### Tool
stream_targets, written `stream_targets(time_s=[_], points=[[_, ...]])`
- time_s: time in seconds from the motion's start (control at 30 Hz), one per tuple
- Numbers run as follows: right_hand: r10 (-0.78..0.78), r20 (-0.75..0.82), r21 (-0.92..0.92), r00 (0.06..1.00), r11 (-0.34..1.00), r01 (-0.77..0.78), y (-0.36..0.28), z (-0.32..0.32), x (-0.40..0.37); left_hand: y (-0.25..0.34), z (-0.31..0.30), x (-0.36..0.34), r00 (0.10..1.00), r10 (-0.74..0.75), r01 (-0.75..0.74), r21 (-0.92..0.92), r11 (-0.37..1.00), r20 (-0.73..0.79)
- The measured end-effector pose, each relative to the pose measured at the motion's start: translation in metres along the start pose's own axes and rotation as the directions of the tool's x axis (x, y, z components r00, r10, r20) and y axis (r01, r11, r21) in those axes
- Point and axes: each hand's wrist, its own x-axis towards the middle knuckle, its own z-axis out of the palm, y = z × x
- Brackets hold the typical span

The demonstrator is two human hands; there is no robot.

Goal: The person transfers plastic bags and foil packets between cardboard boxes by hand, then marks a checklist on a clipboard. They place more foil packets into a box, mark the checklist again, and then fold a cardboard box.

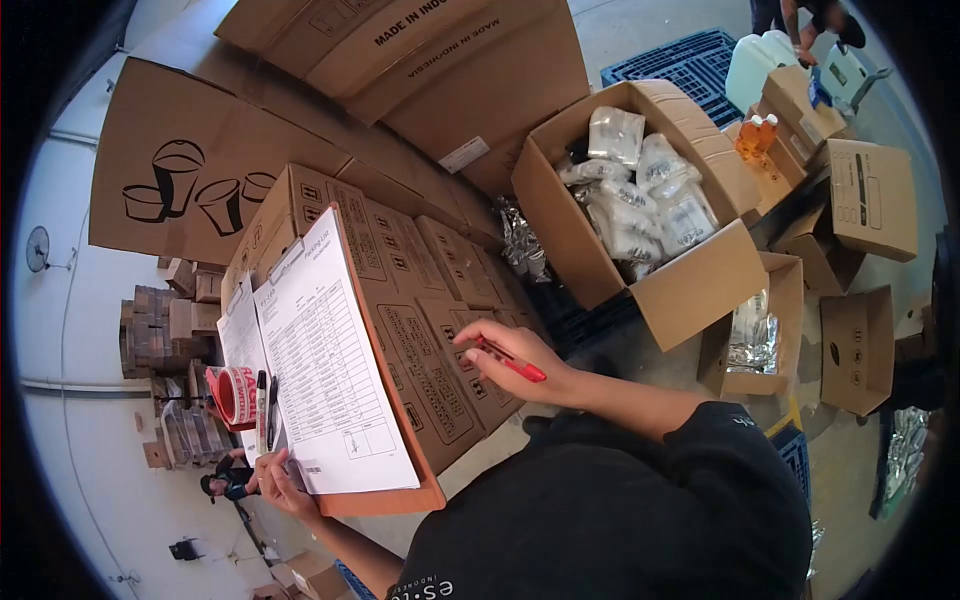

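Observation:
A red pen [512, 362] is held in my right hand [520, 368], over the stacked cartons and to the right of a brown clipboard [425, 490]. White printed sheets headed "Packing List" [325, 370] are clipped to the board, with a signature in a box near the bottom. My left hand [285, 487] grips the clipboard's lower left corner, its fingers at the edge of the paper. Beside the sheets lie a black marker [262, 410], a dark pen [272, 400] and a roll of red and white printed tape [232, 395]. Another clipped sheet [240, 330] sits farther left.
Stacked brown cartons [425, 370] stand under the clipboard. An open carton [570, 255] full of clear plastic packets [635, 200] is at the right. Smaller open boxes [855, 350] stand on the floor beyond. One person [805, 25] is at top right, another [235, 480] at far left.

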Motion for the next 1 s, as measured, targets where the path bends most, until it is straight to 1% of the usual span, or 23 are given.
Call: stream_targets(time_s=[0.03, 0.1, 0.13, 0.27, 0.33, 0.37, 0.43, 0.5, 0.57, 0.7, 0.77, 0.9, 0.97, 1.0], points=[[-0.068, -0.016, -0.047, 0.998, 0.997, 0.067, -0.002, 0.002, 0.003, -0.001, -0.002, -0.001, 1.0, -0.001, 0.0, 0.012, 1.0, 0.007], [-0.086, -0.039, -0.035, 0.996, 0.996, 0.084, -0.003, 0.008, 0.007, -0.004, -0.004, -0.003, 0.996, -0.068, 0.072, -0.077, 0.994, 0.059], [-0.106, -0.066, -0.036, 0.992, 0.994, 0.104, -0.002, 0.009, 0.009, -0.003, -0.004, -0.003, 0.996, -0.059, 0.062, -0.045, 0.997, 0.06], [-0.093, -0.088, 0.03, 0.992, 0.995, 0.096, 0.007, 0.015, 0.008, 0.002, -0.004, -0.002, 0.994, -0.098, 0.099, -0.025, 0.995, 0.056], [-0.073, -0.066, 0.012, 0.995, 0.997, 0.074, 0.008, 0.013, 0.006, 0.003, -0.005, -0.001, 0.991, -0.103, 0.104, -0.003, 0.995, 0.088], [-0.07, -0.062, 0.014, 0.996, 0.997, 0.071, 0.008, 0.012, 0.006, 0.003, -0.005, -0.001, 0.991, -0.107, 0.107, 0.0, 0.994, 0.086], [-0.015, -0.037, 0.002, 0.999, 1.0, 0.015, 0.007, 0.011, 0.006, 0.004, -0.002, -0.001, 0.993, -0.102, 0.104, -0.043, 0.994, 0.059], [-0.042, -0.047, -0.012, 0.998, 0.999, 0.042, 0.005, 0.013, 0.005, 0.002, -0.002, -0.003, 0.993, -0.109, 0.111, -0.05, 0.993, 0.042], [-0.052, -0.087, -0.018, 0.995, 0.999, 0.05, 0.008, 0.014, 0.005, 0.0, -0.004, -0.003, 0.989, -0.123, 0.126, -0.029, 0.992, 0.078], [-0.037, -0.1, -0.022, 0.994, 0.999, 0.035, 0.003, 0.016, 0.003, -0.005, -0.005, -0.004, 0.992, -0.07, 0.074, -0.036, 0.997, 0.104], [-0.025, -0.117, -0.036, 0.993, 0.999, 0.02, 0.001, 0.017, 0.002, -0.003, -0.002, -0.004, 0.99, -0.139, 0.139, -0.011, 0.99, 0.01], [-0.02, -0.11, -0.039, 0.994, 0.999, 0.016, -0.001, 0.018, 0.002, 0.001, -0.001, -0.004, 0.993, -0.12, 0.119, 0.033, 0.992, 0.021], [-0.047, -0.109, -0.092, 0.993, 0.995, 0.037, 0.0, 0.017, 0.003, 0.004, 0.001, -0.003, 0.985, -0.171, 0.172, -0.043, 0.984, 0.023], [-0.05, -0.099, -0.098, 0.994, 0.994, 0.041, -0.002, 0.018, 0.004, 0.004, 0.001, -0.003, 0.985, -0.174, 0.174, -0.044, 0.984, 0.011]])
